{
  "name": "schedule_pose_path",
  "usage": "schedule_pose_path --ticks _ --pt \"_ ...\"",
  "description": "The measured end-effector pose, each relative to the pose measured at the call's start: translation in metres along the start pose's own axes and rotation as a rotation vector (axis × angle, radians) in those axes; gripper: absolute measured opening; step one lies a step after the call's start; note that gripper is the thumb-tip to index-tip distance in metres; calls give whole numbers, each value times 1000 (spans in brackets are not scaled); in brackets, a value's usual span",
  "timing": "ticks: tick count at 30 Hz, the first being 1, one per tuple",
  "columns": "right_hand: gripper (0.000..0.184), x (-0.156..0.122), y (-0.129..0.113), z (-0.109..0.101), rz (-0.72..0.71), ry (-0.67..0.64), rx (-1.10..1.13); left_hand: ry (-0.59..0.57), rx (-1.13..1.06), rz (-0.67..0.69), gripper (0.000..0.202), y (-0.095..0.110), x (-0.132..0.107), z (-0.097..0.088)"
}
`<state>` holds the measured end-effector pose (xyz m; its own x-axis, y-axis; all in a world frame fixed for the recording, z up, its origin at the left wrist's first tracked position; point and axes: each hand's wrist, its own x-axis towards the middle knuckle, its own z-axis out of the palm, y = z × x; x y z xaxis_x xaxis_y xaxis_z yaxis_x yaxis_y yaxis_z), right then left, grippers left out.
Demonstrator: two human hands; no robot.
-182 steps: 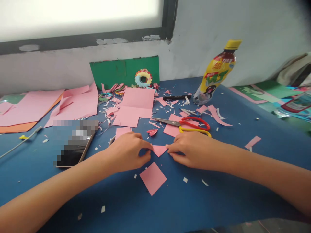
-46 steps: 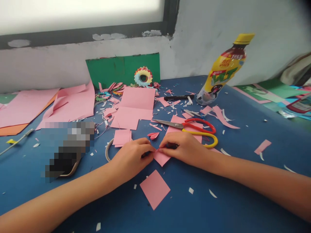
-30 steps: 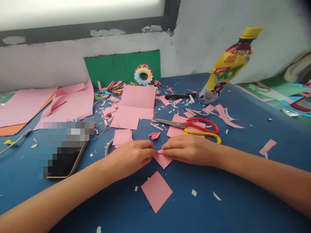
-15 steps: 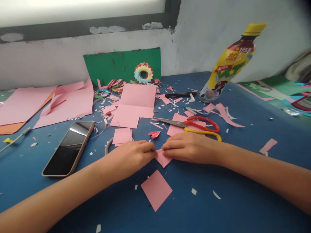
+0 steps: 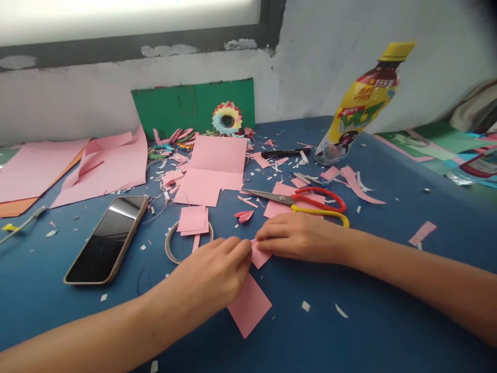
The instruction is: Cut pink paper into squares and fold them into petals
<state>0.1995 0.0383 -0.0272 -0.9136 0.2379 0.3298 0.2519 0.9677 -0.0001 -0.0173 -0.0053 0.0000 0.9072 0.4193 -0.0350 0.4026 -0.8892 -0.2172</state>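
Note:
A small folded pink paper piece [image 5: 259, 256] lies on the blue table [image 5: 388, 290] between my hands. My right hand [image 5: 298, 237] presses flat on its upper right part, fingers together. My left hand [image 5: 212, 274] has its fingers curled, the fingertips pinching the piece's left edge. A loose pink paper square [image 5: 250, 308] lies just below, partly under my left hand.
Red-and-yellow scissors [image 5: 310, 201] lie just behind my right hand. A phone [image 5: 106, 239], a tape ring [image 5: 173, 247], pink sheets [image 5: 212, 168], a black marker [image 5: 285, 153], a yellow drink bottle [image 5: 359, 101], a paper wreath [image 5: 227, 117] and scraps litter the table.
My left hand has slid down and toward me, now covering part of the loose pink square and uncovering the tape ring. My right hand keeps pressing the folded piece.

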Motion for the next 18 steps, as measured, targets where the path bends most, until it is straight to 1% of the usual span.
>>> schedule_pose_path --ticks 2,5,8,11,14,16,18 --pt "23 1 0 0 -14 0 3 44 2 17 24 5 0 5" --pt "26 1 1 0 -43 -1 14 61 12 5 28 9 -1 10" --pt "25 1 2 1 -43 0 22 18 8 -38 28 11 -2 9" --pt "23 1 2 1 -28 -12 24 -52 16 -94 21 13 -3 4" --pt "22 1 1 0 -22 -37 30 -77 21 -144 21 15 -5 2" --pt "22 1 1 -1 -20 -47 31 -58 37 -155 23 17 -5 3" --pt "24 2 0 -1 -18 -50 24 -8 60 -130 25 18 -5 5"
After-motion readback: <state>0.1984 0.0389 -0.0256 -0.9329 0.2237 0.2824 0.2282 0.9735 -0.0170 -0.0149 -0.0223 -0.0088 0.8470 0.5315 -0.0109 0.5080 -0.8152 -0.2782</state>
